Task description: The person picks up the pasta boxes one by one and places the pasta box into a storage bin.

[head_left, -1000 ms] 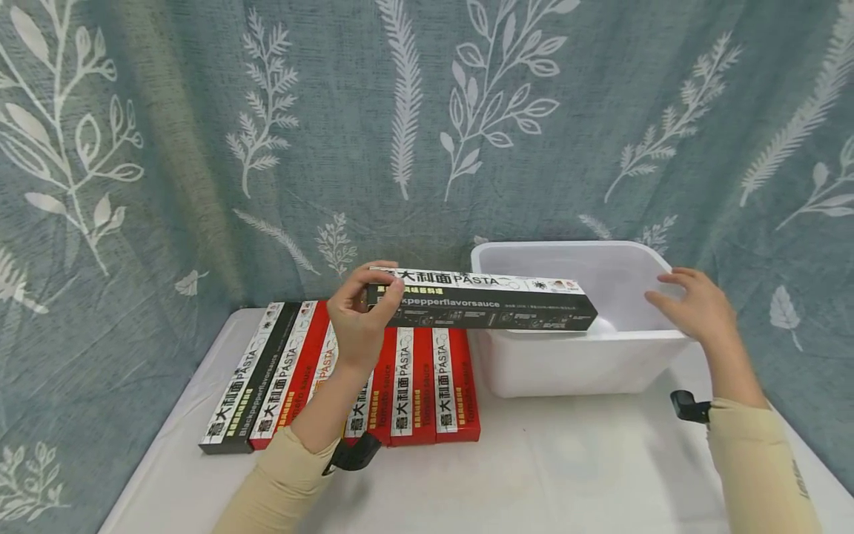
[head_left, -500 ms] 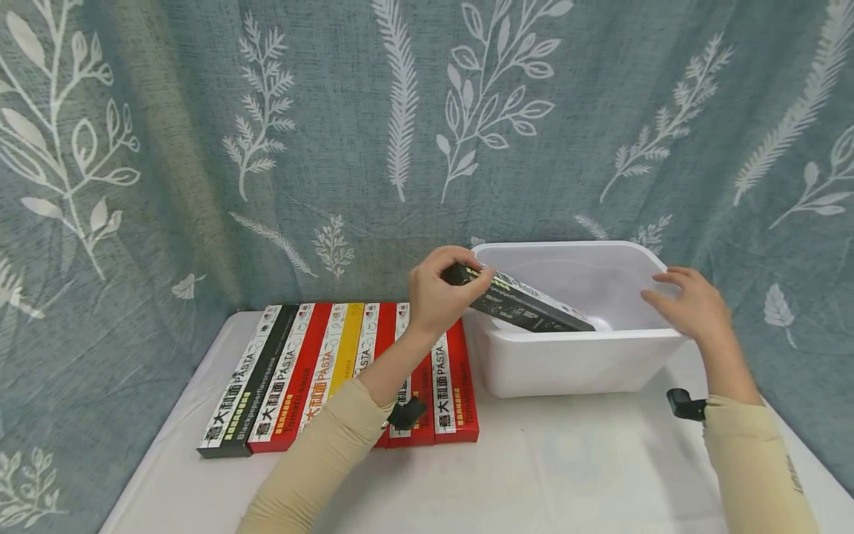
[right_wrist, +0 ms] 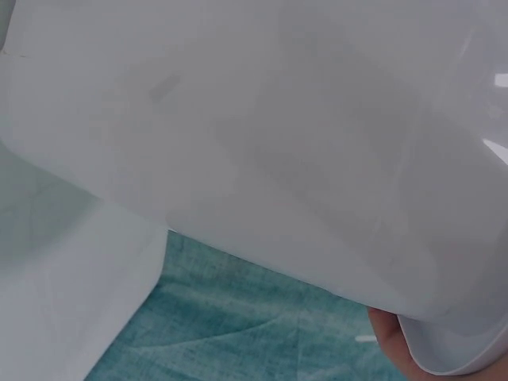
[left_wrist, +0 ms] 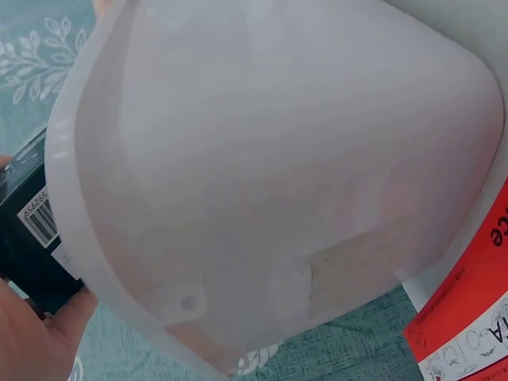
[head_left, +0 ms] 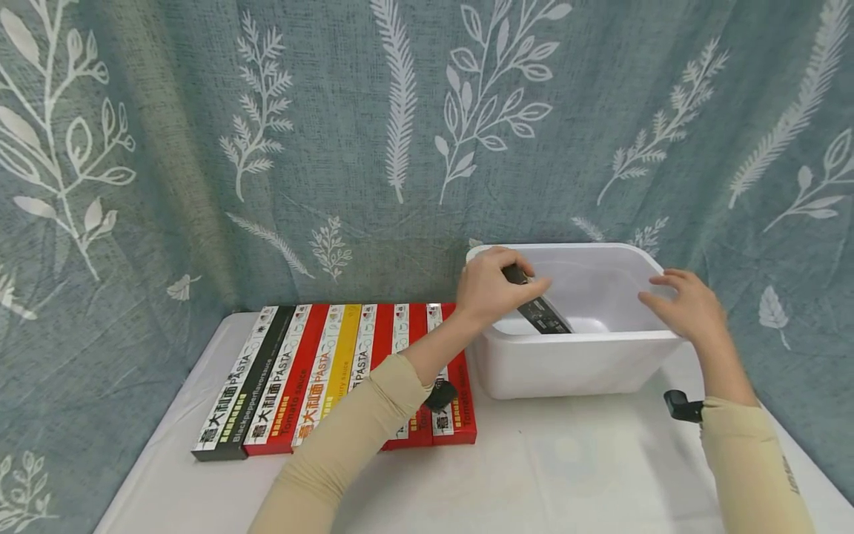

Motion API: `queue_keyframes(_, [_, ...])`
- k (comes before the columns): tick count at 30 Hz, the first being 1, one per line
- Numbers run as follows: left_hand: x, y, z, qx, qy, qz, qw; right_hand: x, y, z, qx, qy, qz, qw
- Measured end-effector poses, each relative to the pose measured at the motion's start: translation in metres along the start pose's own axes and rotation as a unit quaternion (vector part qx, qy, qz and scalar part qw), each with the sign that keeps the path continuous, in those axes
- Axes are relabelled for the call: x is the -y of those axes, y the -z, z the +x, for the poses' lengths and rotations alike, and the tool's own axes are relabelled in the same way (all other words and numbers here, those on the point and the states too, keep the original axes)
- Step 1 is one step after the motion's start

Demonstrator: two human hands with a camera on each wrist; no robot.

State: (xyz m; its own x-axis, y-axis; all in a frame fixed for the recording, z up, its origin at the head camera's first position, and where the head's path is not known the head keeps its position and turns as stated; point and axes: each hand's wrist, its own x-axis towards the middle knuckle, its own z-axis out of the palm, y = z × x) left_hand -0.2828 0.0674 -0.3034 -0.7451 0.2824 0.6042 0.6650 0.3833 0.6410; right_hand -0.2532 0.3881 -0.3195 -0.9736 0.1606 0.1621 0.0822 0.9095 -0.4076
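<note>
My left hand (head_left: 497, 285) grips the end of a black pasta box (head_left: 543, 313), which tilts down into the white plastic bin (head_left: 580, 367). Its lower end is hidden behind the bin's front wall. In the left wrist view the black box's barcoded end (left_wrist: 36, 226) shows between fingers and thumb, beside the bin's rim (left_wrist: 67, 175). On the bin's right rim, my right hand (head_left: 694, 300) holds the edge with its thumb toward the inside. The right wrist view shows part of that hand (right_wrist: 389, 337) by the rim, mostly hidden by it.
Left of the bin lies a row of pasta boxes side by side: a black one (head_left: 250, 393), a yellow one (head_left: 343, 348) and several red ones (head_left: 283, 400). A white cloth (head_left: 534, 475) covers the table. A blue-green leaf-patterned curtain (head_left: 333, 133) hangs behind.
My left hand has carried the black pasta box rightward from above the row to the bin, turning it from nearly level to steeply tilted into it. My right hand stays at the rim.
</note>
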Motion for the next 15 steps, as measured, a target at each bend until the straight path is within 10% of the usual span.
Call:
queue_keyframes(10, [-0.0056,-0.0077,0.0037,0.105,0.014,0.038,0.9936,0.0009,-0.0021,0.0011,-0.006,0.001,-0.01,0.9999])
queue_keyframes(15, [-0.0061,-0.0091,0.0074,0.215,0.017,0.087,0.9726,0.0013,-0.0015,-0.0006,-0.009,0.001,-0.009,0.9999])
